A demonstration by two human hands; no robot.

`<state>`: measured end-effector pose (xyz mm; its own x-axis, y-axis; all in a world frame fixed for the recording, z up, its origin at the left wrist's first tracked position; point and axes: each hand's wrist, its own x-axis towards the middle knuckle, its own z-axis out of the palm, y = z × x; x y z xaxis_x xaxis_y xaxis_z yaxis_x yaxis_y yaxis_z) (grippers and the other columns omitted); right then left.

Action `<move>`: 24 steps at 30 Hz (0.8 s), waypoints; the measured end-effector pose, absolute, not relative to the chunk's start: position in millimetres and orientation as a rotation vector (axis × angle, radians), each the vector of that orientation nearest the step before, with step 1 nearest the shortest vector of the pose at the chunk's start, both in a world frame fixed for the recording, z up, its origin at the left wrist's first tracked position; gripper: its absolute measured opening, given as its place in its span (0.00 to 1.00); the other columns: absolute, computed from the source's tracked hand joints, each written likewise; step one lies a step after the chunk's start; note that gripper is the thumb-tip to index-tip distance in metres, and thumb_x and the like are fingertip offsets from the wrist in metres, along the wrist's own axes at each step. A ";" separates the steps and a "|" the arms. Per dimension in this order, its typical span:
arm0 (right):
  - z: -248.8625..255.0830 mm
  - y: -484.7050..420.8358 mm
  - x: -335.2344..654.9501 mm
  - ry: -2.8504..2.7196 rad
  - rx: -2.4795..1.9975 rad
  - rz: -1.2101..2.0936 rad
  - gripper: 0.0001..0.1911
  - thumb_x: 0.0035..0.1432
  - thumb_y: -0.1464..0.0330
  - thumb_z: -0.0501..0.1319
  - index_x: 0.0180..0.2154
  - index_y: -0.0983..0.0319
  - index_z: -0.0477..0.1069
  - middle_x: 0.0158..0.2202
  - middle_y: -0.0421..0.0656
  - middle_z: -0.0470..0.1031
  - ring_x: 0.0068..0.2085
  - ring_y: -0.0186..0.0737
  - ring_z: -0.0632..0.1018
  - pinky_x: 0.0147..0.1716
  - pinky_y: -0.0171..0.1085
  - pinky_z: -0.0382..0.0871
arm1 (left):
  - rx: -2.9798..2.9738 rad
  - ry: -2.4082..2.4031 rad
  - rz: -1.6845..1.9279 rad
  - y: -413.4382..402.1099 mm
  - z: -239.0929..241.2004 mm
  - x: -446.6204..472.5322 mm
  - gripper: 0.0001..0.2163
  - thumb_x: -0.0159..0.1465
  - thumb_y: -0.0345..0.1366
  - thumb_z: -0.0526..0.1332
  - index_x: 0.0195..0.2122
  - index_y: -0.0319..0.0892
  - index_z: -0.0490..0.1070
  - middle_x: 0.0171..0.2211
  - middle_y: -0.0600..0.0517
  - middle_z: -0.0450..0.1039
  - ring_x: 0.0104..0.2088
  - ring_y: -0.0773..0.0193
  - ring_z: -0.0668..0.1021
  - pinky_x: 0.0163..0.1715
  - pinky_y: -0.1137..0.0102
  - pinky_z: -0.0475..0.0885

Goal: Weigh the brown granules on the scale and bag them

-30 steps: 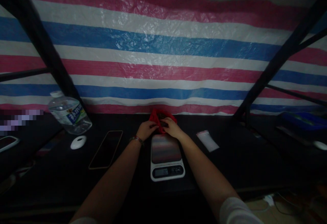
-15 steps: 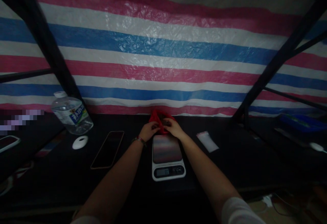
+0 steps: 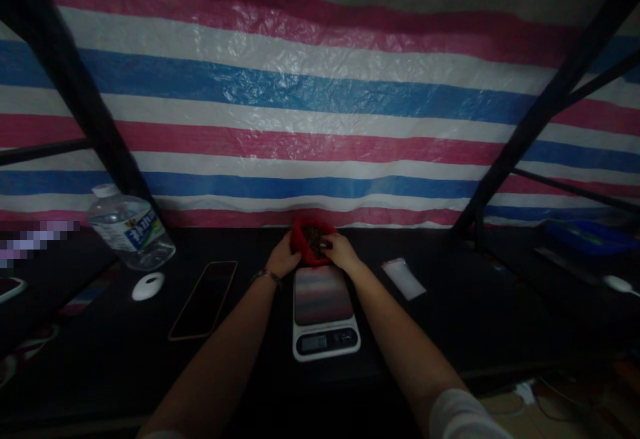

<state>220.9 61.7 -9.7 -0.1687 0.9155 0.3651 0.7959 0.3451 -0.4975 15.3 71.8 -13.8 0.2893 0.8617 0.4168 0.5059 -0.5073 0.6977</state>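
Behind the kitchen scale (image 3: 323, 297) stands a red bag (image 3: 299, 232) with its mouth spread wide, showing small brown pieces (image 3: 313, 235) inside. My left hand (image 3: 283, 256) grips the bag's left side, thumb at the near rim. My right hand (image 3: 341, 251) reaches over the right rim, its fingers curled down among the brown pieces; what they pinch is too dark to make out. The scale has a white body, a shiny plate with nothing on it and a lit display whose digits are hard to read.
A small clear plastic bag (image 3: 404, 279) lies right of the scale. To the left are a phone (image 3: 204, 300), a white mouse (image 3: 148, 286) and a large plastic bottle (image 3: 131, 229). A blue tray (image 3: 590, 237) sits far right. Striped sheeting (image 3: 310, 125) hangs behind the black table.
The red bag's mouth has been spread from a narrow fold to a wide round opening. My left hand has shifted outward to its left side; my right hand's fingers are inside.
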 end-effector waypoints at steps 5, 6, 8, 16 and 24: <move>2.7 67.4 207.9 -2.138 -1.563 0.266 0.15 0.46 0.75 0.63 0.39 0.61 0.76 0.41 0.46 0.78 0.44 0.44 0.76 0.44 0.37 0.66 | 2.242 1.180 0.984 72.0 -17.1 16.2 0.24 0.53 0.30 0.59 0.53 0.39 0.66 0.48 0.46 0.72 0.46 0.56 0.75 0.50 0.64 0.68; 4.7 68.9 205.5 -2.149 -1.557 0.281 0.14 0.46 0.75 0.63 0.38 0.61 0.76 0.40 0.46 0.78 0.43 0.43 0.76 0.43 0.36 0.66 | 2.262 1.197 0.971 72.9 -18.8 15.2 0.23 0.53 0.31 0.59 0.53 0.39 0.66 0.48 0.46 0.72 0.47 0.56 0.75 0.51 0.63 0.68; 8.0 71.6 201.5 -2.181 -1.532 0.308 0.13 0.46 0.75 0.63 0.37 0.62 0.77 0.39 0.46 0.78 0.41 0.42 0.77 0.41 0.34 0.67 | 2.290 1.239 0.941 75.6 -22.9 12.6 0.22 0.55 0.33 0.59 0.53 0.40 0.67 0.49 0.46 0.72 0.48 0.56 0.74 0.52 0.63 0.67; 12.3 75.5 196.9 -2.257 -1.267 0.401 0.15 0.46 0.78 0.61 0.37 0.61 0.77 0.39 0.45 0.79 0.40 0.42 0.77 0.41 0.34 0.67 | 2.198 1.343 1.041 81.2 -26.8 7.6 0.17 0.57 0.33 0.60 0.48 0.41 0.72 0.48 0.47 0.74 0.48 0.58 0.75 0.52 0.65 0.67; -5.4 75.1 196.4 -1.968 -1.295 0.575 0.14 0.45 0.75 0.63 0.37 0.62 0.76 0.39 0.46 0.78 0.39 0.43 0.78 0.40 0.37 0.70 | 2.116 1.277 1.072 81.9 -30.4 9.4 0.18 0.53 0.30 0.61 0.47 0.42 0.73 0.47 0.49 0.74 0.47 0.58 0.75 0.52 0.64 0.68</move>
